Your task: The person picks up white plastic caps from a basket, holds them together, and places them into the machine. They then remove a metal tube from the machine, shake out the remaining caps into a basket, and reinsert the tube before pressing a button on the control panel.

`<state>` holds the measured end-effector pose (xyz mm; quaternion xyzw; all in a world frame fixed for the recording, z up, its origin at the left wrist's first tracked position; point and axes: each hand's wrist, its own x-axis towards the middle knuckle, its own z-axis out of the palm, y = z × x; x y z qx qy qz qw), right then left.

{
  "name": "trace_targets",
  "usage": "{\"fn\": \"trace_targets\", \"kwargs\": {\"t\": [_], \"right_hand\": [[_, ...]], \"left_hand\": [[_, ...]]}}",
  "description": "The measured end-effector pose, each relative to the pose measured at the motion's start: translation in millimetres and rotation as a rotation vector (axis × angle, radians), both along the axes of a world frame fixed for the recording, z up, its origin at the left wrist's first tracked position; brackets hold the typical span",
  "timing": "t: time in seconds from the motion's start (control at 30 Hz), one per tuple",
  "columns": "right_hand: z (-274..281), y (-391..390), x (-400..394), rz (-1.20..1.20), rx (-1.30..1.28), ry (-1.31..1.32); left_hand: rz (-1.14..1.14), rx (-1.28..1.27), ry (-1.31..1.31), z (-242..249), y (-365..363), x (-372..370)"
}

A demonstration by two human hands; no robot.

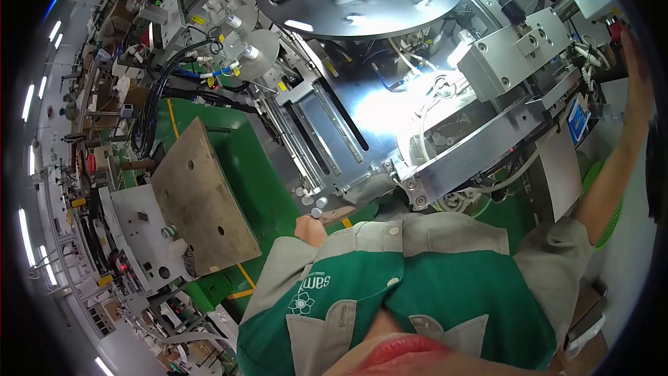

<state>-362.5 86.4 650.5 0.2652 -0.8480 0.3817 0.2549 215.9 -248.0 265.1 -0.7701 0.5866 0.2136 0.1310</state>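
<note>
Low beside my waist, my left hand [311, 230] is curled closed, close to several metal cylinder ends [316, 212] at the machine's near edge. What it holds, if anything, is hidden. My right arm stretches up along the right side, and my right hand [632, 63] reaches a red knob-like part [614, 28] on the machine's side. Its fingers lie in shadow at the picture's edge. Between my hands stands a machine with a round dark turntable [358, 17], a metal slide with slots [327, 132] and a large aluminium block [515, 52].
A wooden board with holes [202, 202] stands to the left over green floor [243, 160]. Black cables [149, 111] run along the machine's left side. Pale hoses [501, 181] hang under its right beam. A green basket [612, 216] is near my right elbow.
</note>
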Motion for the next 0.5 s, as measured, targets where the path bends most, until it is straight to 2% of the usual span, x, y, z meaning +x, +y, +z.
{"fn": "trace_targets", "kwargs": {"t": [0.17,0.27,0.37,0.5], "right_hand": [[-0.1,0.2,0.4,-0.004,0.012,0.007],[-0.1,0.6,-0.8,-0.004,0.022,0.012],[-0.3,1.0,-0.8,-0.003,0.035,0.017],[-0.1,2.2,0.3,-0.005,0.050,0.025]], "left_hand": [[-0.094,0.041,-0.095,2.8,-2.6,-1.6],[-0.046,0.058,-0.170,-8.4,-7.4,-1.0],[0.007,0.081,-0.174,-9.2,-8.9,-2.3],[-0.051,0.033,-0.131,-5.9,-5.9,-0.7]]}}
